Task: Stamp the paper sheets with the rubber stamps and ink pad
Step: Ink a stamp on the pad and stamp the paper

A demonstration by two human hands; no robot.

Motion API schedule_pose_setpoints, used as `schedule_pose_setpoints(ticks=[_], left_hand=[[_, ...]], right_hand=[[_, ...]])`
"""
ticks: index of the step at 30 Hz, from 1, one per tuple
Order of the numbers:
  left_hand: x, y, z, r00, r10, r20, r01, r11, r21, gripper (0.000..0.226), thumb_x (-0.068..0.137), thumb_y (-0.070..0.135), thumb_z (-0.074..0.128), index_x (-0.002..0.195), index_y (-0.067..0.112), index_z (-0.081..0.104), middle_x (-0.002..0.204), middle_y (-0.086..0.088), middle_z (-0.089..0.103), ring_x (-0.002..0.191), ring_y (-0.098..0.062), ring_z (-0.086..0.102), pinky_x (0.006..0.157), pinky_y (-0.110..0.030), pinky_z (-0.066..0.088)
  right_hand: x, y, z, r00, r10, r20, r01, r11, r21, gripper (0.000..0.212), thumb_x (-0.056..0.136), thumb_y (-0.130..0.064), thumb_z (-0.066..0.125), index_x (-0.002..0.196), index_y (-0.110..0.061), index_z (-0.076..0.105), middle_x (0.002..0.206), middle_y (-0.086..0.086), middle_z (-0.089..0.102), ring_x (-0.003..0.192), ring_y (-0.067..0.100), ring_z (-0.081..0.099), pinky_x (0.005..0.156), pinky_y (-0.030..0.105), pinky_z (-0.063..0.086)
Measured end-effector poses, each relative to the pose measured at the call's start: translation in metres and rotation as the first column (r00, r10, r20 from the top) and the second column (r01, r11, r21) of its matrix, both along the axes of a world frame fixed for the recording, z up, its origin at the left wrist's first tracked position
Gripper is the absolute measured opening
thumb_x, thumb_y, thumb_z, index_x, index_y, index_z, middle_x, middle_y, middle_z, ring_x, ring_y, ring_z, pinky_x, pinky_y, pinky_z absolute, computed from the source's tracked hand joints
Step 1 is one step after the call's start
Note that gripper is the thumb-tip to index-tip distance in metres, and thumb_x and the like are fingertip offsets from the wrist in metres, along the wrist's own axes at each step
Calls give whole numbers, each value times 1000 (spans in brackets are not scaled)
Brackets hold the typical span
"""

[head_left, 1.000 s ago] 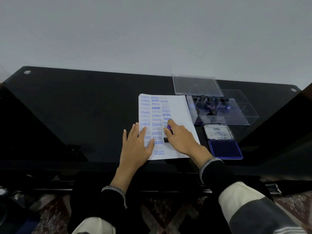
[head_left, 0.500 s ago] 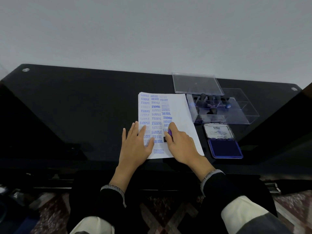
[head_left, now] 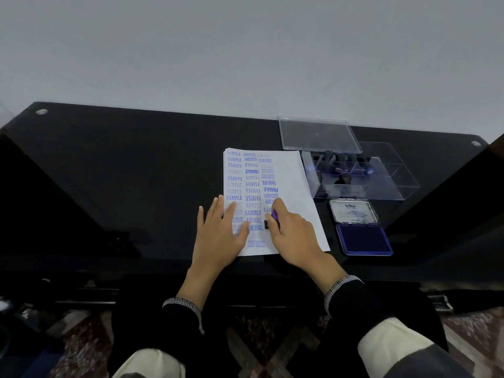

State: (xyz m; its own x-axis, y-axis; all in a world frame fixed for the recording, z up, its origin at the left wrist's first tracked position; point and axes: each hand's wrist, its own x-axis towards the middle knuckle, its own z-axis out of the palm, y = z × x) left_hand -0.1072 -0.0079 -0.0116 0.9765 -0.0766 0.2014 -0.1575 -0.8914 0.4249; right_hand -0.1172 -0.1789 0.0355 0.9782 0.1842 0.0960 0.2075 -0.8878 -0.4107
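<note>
A white paper sheet lies on the black table, its left half covered with blue stamped words in three columns. My left hand rests flat on the sheet's lower left corner with straight fingers. My right hand grips a rubber stamp with a purple handle and black base, set down on the paper below the third column. The open ink pad, blue with its lid folded back, lies just right of the sheet.
A clear plastic box with several more stamps stands behind the ink pad. Its clear lid lies flat behind it. The glossy black table extends far left. The table's near edge runs just below the sheet.
Both hands and the stamp stay at the same spot on the paper. Only the camera view has shifted slightly.
</note>
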Motion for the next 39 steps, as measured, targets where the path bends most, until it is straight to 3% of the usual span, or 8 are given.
schedule_pose_setpoints(ticks=[10,15,19,24,29,35,37,39], left_hand=[[0,0,-1,1000,-2,12,2,1000,2,61,95,48,46,146,15,37,157,-11,24,147,-21,15,118,-42,-1],[0,0,-1,1000,-5,17,5,1000,1,61,95,48,46,146,15,37,157,-10,24,147,-21,15,118,-41,-2],[1,1,-2,1000,1,14,-1,1000,5,61,95,49,45,146,15,37,157,-10,24,147,-21,15,118,-41,-2],[1,1,-2,1000,3,15,-3,1000,6,61,96,49,45,146,16,36,158,-10,23,148,-20,14,118,-41,-3],[1,0,-2,1000,2,19,-2,1000,-2,61,95,49,46,146,16,37,157,-10,25,147,-20,16,117,-40,-3],[0,1,0,1000,-8,10,8,1000,9,61,96,49,45,146,16,36,157,-10,23,147,-20,14,118,-41,-3],[0,2,1,1000,-16,2,16,1000,1,61,96,50,44,147,17,35,158,-9,22,148,-19,13,118,-40,-4],[0,2,1,1000,-17,0,17,1000,2,61,96,50,43,147,17,35,158,-8,21,148,-19,12,117,-39,-5]], right_hand=[[6,0,0,1000,1,-4,-1,999,39,16,101,-33,36,93,-21,29,62,-7,41,54,17,39,55,34,32],[6,-1,-2,999,-22,-41,28,987,156,18,100,-31,38,90,-18,31,62,-6,40,57,22,40,57,35,34],[6,0,-1,1000,2,7,-2,1000,-7,15,101,-33,34,94,-23,26,62,-7,41,54,21,39,56,34,31],[7,-1,-2,1000,2,-15,-1,998,63,15,101,-33,35,94,-23,27,65,-5,45,56,22,42,58,35,36],[6,-1,-1,1000,12,19,-12,1000,-7,13,101,-34,33,98,-23,28,68,-4,47,57,23,43,57,34,33],[12,-6,0,996,-49,-68,60,984,168,18,100,-32,39,88,-20,34,63,-5,43,59,19,41,58,34,32],[17,-14,-3,972,-211,-106,236,837,494,21,99,-23,44,79,-17,40,62,-5,40,56,14,36,56,32,29],[19,-26,-5,886,-392,-247,401,382,833,27,97,-12,46,71,-16,43,57,-4,36,48,8,31,51,27,24]])
